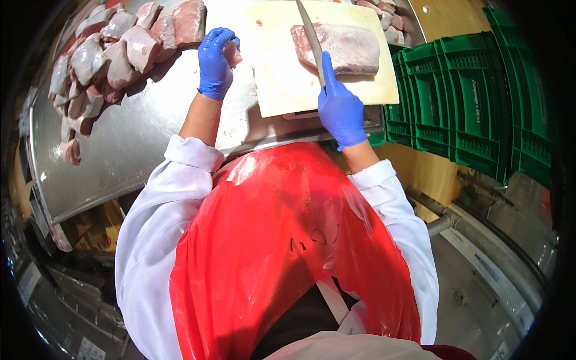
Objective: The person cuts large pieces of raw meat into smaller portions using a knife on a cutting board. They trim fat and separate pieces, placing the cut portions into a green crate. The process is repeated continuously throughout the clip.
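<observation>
My right hand (pixel 341 113), in a blue glove, grips a long knife (pixel 312 39), its index finger stretched along the back of it. The blade lies across the left part of a large slab of raw meat (pixel 354 49), pale with fat on top, on a cream cutting board (pixel 273 90). To the left of the board, my gloved left hand (pixel 214 65) is closed round a small pink piece of meat (pixel 232 54), held above the steel table (pixel 144 141). The knife's handle is mostly hidden in my right hand.
A heap of raw meat chunks (pixel 120 57) covers the table's far left. Stacked green plastic crates (pixel 447 99) stand right of the board. More meat pieces (pixel 390 21) lie beyond the board at the far right. My red apron (pixel 288 240) touches the table's near edge.
</observation>
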A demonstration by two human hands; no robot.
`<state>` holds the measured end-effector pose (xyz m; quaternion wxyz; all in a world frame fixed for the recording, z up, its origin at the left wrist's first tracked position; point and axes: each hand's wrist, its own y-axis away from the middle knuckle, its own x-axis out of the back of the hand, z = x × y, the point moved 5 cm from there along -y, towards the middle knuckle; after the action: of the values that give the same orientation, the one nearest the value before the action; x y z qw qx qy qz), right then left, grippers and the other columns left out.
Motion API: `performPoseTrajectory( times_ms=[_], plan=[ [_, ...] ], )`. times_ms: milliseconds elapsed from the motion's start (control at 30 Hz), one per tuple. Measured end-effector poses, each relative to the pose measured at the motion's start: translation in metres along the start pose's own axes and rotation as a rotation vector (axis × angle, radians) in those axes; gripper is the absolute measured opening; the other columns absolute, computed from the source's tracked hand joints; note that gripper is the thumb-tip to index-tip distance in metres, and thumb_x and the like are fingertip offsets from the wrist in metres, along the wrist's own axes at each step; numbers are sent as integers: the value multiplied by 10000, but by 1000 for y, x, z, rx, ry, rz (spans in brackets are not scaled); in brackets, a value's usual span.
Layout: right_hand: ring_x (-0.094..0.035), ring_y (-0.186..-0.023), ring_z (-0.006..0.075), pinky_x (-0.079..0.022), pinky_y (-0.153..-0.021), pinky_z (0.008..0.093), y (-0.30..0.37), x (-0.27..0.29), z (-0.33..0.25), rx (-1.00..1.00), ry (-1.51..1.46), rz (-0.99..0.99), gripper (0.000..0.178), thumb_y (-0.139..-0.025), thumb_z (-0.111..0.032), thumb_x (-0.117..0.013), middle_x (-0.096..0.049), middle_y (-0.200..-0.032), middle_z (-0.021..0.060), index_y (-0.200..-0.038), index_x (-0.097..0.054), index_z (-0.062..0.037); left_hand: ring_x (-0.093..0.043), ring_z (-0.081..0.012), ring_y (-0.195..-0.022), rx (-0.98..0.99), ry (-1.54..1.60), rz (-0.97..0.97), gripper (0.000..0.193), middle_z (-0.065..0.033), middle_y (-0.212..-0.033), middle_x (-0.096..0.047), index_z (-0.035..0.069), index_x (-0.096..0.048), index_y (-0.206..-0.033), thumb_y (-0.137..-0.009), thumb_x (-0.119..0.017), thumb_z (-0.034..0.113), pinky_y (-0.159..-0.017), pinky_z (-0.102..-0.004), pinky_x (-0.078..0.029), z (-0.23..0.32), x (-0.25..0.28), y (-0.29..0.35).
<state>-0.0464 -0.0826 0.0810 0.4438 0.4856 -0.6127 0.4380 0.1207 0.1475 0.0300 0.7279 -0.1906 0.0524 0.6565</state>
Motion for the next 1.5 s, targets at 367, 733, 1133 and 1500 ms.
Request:
performPoseTrajectory(
  times_ms=[367,733,1133,1500],
  plan=[
    [-624,-585,399,-501,-551,490,141,55,14,-110,-21,-442,822,-865,-59,-572,-619,-668,190,-1601,-223,-163,-609,-102,-763,-207,-279,-237,196,-22,-897,-666,37,-674,-1112,-940,-685,131,-697,-249,-515,-5,-72,-14],
    [-633,-549,174,-517,-555,329,12,58,-8,-471,-708,33,769,-899,-101,-575,-622,-639,125,-1592,-242,-106,-687,-321,-745,-505,-843,-810,294,-111,-849,-687,153,-678,-1061,-857,-713,362,-659,-411,-557,-7,-74,-6],
    [-695,-726,434,-568,-685,482,-100,-14,-25,-471,-167,-18,784,-881,-99,-547,-677,-881,306,-1551,-164,42,-707,-214,-776,-118,-567,-554,303,-124,-881,-723,42,-666,-1038,-892,-749,294,-729,-322,-552,-3,-14,-33],
    [-650,-577,325,-540,-588,425,97,81,-77,-572,-551,-206,781,-899,-71,-521,-659,-737,241,-1604,-190,-140,-711,-198,-770,-69,-400,-367,324,-125,-862,-725,35,-686,-962,-860,-776,329,-720,-325,-557,-18,-48,-52]
  ],
)
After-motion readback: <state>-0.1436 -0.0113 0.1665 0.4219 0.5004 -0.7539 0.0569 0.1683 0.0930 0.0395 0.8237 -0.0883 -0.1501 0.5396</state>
